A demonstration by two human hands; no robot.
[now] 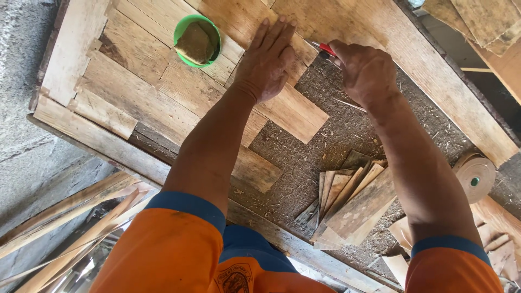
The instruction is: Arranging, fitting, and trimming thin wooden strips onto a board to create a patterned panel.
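Orange sleeves [179, 255] nearest, blue-cuffed. Left hand [267, 59] flat, fingers released, pressing veneer strip [293, 111] on board. Right hand [366, 70] clenched round red-handled tool [327, 50] just right of strip's far end. Green bowl [197, 39] far left — loose veneer pile [353, 201] near right, tape roll [476, 176] beyond.

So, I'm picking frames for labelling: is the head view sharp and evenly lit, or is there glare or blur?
Head view: warm daylight, sharp on the left hand, right hand and veneer sheet; no real glare; dark shade in the top-right corner; the orange sleeve nearest the lens looks slightly soft.
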